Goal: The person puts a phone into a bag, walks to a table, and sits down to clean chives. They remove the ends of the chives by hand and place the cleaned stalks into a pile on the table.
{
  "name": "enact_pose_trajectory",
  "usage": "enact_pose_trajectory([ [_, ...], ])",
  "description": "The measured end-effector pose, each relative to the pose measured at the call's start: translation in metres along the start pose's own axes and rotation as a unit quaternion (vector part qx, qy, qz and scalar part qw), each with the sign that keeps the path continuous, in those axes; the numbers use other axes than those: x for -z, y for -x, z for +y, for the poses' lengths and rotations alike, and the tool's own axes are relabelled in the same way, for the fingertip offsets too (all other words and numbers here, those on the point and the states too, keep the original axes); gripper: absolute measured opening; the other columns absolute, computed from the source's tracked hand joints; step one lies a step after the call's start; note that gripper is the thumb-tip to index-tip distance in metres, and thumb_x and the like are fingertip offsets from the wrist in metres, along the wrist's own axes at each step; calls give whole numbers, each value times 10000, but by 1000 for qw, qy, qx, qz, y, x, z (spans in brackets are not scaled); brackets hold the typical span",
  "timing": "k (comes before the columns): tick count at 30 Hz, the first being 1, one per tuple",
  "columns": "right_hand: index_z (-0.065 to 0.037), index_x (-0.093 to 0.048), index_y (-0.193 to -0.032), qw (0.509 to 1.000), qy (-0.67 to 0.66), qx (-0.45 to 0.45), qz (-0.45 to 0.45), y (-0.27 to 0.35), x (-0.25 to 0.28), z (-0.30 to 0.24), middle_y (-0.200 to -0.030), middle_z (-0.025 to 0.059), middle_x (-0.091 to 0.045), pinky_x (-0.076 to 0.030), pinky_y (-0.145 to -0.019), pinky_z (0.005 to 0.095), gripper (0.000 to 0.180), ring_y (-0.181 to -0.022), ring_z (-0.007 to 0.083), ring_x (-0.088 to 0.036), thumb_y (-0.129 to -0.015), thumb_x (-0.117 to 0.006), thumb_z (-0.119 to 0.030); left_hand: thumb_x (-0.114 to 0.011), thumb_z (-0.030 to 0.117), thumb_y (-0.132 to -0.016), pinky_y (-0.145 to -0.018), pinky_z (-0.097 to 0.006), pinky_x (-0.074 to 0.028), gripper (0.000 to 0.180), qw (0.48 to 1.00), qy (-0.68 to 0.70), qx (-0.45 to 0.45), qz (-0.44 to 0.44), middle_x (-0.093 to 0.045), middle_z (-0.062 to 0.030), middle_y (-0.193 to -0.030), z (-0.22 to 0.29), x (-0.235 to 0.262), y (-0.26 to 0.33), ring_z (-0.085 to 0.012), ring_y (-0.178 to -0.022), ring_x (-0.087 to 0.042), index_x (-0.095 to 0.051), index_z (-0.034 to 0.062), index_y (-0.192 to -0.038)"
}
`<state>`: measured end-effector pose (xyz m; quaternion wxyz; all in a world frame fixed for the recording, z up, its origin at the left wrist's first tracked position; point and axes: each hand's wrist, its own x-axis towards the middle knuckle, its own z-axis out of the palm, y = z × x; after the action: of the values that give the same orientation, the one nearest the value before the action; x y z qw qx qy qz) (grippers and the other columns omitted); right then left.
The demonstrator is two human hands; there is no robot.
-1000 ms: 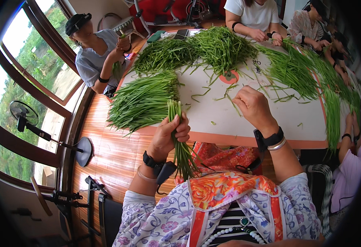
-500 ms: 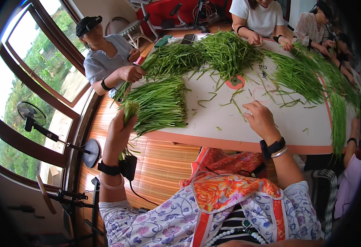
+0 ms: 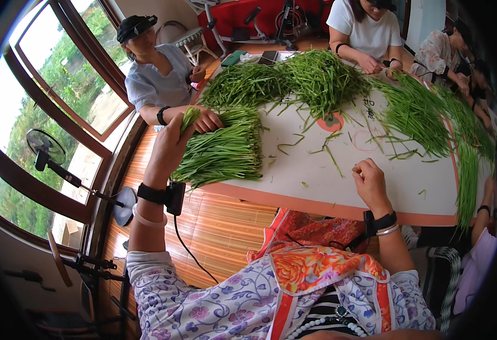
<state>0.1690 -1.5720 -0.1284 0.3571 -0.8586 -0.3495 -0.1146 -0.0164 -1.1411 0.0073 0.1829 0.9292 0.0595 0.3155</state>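
My left hand (image 3: pixel 172 148) is raised at the near left end of the table, closed around a small bunch of garlic chives (image 3: pixel 190 118). Its cut ends poke out above my fist. Just beyond lies a neat stack of chives (image 3: pixel 220 150), laid side by side. A co-worker's hand (image 3: pixel 207 120) rests on the far left part of that stack. Over the near side of the table hangs my right hand (image 3: pixel 370 182), fingers curled in, with nothing visible in them. Scattered loose stalks (image 3: pixel 330 156) lie beyond it.
The white table (image 3: pixel 293 181) has an orange border. Tangled green heaps (image 3: pixel 316 82) stand at its far side, and more long chives (image 3: pixel 412 113) spread to the right. Several people sit around. On the left are a fan (image 3: pixel 45 148), a black stand (image 3: pixel 92 266) and windows.
My left hand has risen with the bunch toward the stack. My right hand has drawn nearer the table edge, its fingers curling shut. The co-worker's hand has lowered onto the stack.
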Motion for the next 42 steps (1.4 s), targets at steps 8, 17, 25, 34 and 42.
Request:
enact_pose_trajectory([
  [8,9,-627,-897,999,-35,1,17,4,-2,10,-819,145,-610,-491,-631,361,63,-699,316,-612,-835,-634,0,-606,188,-920,-657,-467,-446,195,984,-175,-25,21,-602,-173,-875,-14,21,-27,-404,-831,-601,-475,45,-940],
  [17,20,-628,-894,999,-31,14,25,4,0,6,-832,142,-618,-472,-598,332,46,-668,274,-604,-852,-616,5,-562,68,-870,-724,-470,-460,98,960,-247,-130,-19,-610,-140,-890,-19,-22,-70,-365,-858,-612,-502,54,-945],
  [25,-3,-604,-843,999,-35,7,24,3,2,6,-798,151,-611,-487,-637,381,32,-731,337,-614,-821,-621,11,-548,130,-911,-705,-467,-452,94,966,-202,-131,-91,-605,-133,-851,-40,-86,-70,-364,-843,-620,-489,61,-936],
  [34,-7,-581,-816,999,-50,13,10,-1,3,5,-785,139,-598,-478,-607,371,63,-698,328,-605,-798,-631,25,-598,154,-907,-727,-480,-467,149,965,-158,-151,-143,-571,-133,-992,-56,-130,-69,-370,-874,-607,-502,57,-967],
  [42,-3,-574,-818,998,-62,-7,14,-1,3,9,-784,141,-600,-482,-612,371,68,-699,327,-605,-800,-632,27,-625,142,-897,-731,-495,-469,211,969,-102,-129,-187,-548,-159,-1066,-58,-141,-70,-421,-912,-586,-480,38,-1009],
])
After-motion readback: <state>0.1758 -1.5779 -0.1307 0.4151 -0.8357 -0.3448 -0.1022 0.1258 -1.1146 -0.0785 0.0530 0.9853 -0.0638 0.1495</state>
